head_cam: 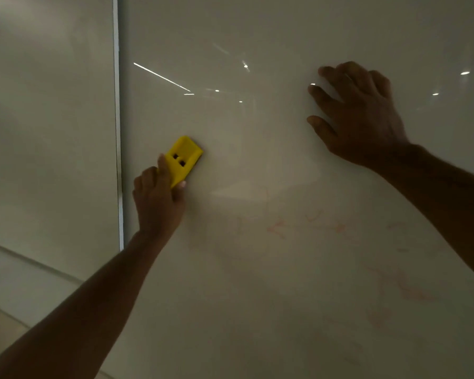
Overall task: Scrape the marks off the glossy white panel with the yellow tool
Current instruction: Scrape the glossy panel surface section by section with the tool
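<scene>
A glossy white panel (257, 149) fills most of the view, upright in front of me. My left hand (158, 202) grips a yellow scraper tool (185, 158) with two dark holes in its face; the tool's upper edge lies against the panel, close to the panel's left border. My right hand (359, 116) rests flat on the panel at the upper right with fingers spread and nothing in it. Faint red marks (279, 228) run across the panel below and right of the tool, and more red marks (411, 291) show lower right.
A pale vertical strip (118, 119) bounds the panel on the left, with another glossy surface (47, 127) beyond it. Light floor (17, 291) shows at lower left. Ceiling lights reflect in the upper panel.
</scene>
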A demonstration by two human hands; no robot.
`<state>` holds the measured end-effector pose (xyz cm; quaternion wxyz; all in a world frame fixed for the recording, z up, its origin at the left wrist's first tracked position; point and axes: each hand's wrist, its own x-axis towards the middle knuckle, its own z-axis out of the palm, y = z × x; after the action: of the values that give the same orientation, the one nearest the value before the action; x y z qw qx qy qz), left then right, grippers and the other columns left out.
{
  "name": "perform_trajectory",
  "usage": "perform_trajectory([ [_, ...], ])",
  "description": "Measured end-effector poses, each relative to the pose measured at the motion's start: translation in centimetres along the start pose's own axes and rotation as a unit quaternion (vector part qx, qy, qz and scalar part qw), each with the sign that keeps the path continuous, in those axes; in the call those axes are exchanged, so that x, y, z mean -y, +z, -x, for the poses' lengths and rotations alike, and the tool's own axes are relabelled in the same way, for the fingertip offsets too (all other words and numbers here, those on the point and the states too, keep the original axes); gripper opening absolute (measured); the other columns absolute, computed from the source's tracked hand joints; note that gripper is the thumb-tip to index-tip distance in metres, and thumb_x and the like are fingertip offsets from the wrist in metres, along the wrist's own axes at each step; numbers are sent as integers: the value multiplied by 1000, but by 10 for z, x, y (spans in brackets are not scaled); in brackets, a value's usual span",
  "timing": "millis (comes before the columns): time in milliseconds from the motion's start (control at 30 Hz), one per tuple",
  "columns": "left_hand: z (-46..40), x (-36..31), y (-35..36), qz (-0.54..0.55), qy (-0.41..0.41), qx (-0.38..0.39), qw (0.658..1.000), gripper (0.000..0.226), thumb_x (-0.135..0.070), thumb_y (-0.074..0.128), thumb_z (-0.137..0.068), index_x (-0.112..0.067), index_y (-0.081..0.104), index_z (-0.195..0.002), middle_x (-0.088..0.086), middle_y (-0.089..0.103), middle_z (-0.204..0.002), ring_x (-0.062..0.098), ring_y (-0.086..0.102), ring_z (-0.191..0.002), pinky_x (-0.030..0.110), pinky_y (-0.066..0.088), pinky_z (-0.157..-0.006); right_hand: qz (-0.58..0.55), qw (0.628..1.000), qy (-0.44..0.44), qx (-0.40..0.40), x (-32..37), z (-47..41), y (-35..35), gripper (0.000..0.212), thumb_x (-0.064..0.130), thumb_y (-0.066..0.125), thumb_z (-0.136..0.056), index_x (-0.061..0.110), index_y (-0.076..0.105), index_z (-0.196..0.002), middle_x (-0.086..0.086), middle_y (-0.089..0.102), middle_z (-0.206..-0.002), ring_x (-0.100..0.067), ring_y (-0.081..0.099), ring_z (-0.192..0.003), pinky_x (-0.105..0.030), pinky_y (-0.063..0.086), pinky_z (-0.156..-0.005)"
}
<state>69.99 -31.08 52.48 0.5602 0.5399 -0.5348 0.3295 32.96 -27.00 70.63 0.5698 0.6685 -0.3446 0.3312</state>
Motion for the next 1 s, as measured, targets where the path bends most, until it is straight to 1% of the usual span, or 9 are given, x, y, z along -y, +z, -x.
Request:
perform_trajectory([
  [133, 30, -1, 9, 3, 23, -6, 1000, 64, -35, 53, -101, 2, 44, -153, 30, 59, -120, 47, 56, -104, 51, 45, -86, 5, 1000, -2, 7, 2, 1, 3, 56, 47, 34, -103, 14, 43, -147, -12, 29, -161, -35, 24, -149, -50, 19, -119],
  [300, 120, -16, 17, 18, 187, 37, 981, 59, -35, 53, -100, -10, 39, -152, 28, 60, -125, 47, 58, -109, 50, 44, -94, 6, 1000, 17, 26, 12, 1, 8, 60, 47, 28, -103, 14, 36, -152, -14, 22, -164, -37, 16, -152, -56, 11, -122],
  [367, 123, -14, 16, 19, 213, 49, 976, 59, -36, 52, -101, -12, 38, -153, 27, 61, -125, 47, 60, -108, 50, 46, -92, 3, 999, 23, 31, 14, 2, 8, 60, 46, 28, -102, 13, 34, -152, -14, 20, -165, -38, 14, -152, -57, 9, -123],
  [433, 101, -8, 14, 11, 173, 36, 984, 59, -36, 51, -101, -8, 42, -152, 28, 61, -122, 47, 60, -107, 49, 45, -91, 5, 999, 25, 37, 14, 2, 8, 61, 47, 27, -102, 13, 33, -153, -14, 19, -165, -37, 13, -153, -57, 9, -123],
  [567, 35, 13, 6, 13, -23, 6, 1000, 66, -33, 57, -100, 4, 43, -153, 32, 60, -118, 49, 58, -105, 52, 46, -89, 7, 998, 30, 46, 18, 1, 5, 62, 46, 27, -102, 12, 30, -154, -15, 17, -165, -38, 11, -153, -59, 9, -123],
  [633, 26, 20, 5, 18, -58, 14, 998, 69, -35, 56, -100, 3, 40, -155, 32, 59, -119, 49, 57, -106, 53, 45, -91, 9, 998, 33, 50, 20, 2, 4, 63, 46, 27, -102, 11, 29, -154, -16, 16, -165, -39, 11, -153, -59, 8, -123],
  [800, 102, 4, 17, 35, 33, 22, 999, 65, -33, 60, -97, -1, 44, -152, 29, 60, -122, 45, 56, -107, 50, 46, -90, 10, 998, 42, 51, 26, 2, 6, 64, 45, 29, -101, 9, 28, -154, -17, 14, -166, -40, 10, -153, -59, 5, -122],
  [900, 177, -13, 21, 65, 117, 61, 989, 65, -31, 58, -95, -11, 38, -154, 29, 62, -124, 43, 54, -111, 49, 47, -96, 16, 997, 48, 51, 28, 1, 8, 63, 44, 29, -101, 8, 27, -154, -17, 13, -165, -40, 10, -153, -60, 5, -122],
  [1000, 209, -16, 19, 81, 185, 88, 976, 63, -26, 58, -93, -18, 40, -153, 26, 62, -125, 41, 53, -113, 49, 53, -93, 16, 997, 49, 55, 28, 1, 7, 64, 44, 29, -101, 8, 26, -154, -18, 13, -165, -41, 10, -153, -60, 6, -122],
])
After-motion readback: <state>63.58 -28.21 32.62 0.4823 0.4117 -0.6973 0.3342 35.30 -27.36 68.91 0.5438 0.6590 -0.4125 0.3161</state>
